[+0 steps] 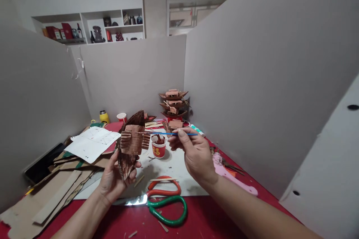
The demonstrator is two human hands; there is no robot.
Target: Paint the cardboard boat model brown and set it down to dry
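A brown model boat [131,142] with a ribbed cabin roof is tilted up in my left hand [116,175], whose fingers wrap around its lower end. Between thumb and fingers, my right hand [193,149] pinches a thin blue paintbrush [165,133]. The brush points left, and its tip is at the boat's cabin; whether it touches is hard to tell. Just behind and between the hands stands a red paper cup [159,147] with dark brown paint smeared inside its rim.
Scissors [165,198] with red and green handles lie in front. Cardboard pieces [64,190] and a marked white sheet [91,142] are at left. Stacked model boats [173,104] stand at the back, near grey partitions [134,71]. A pink tool [235,179] lies at right.
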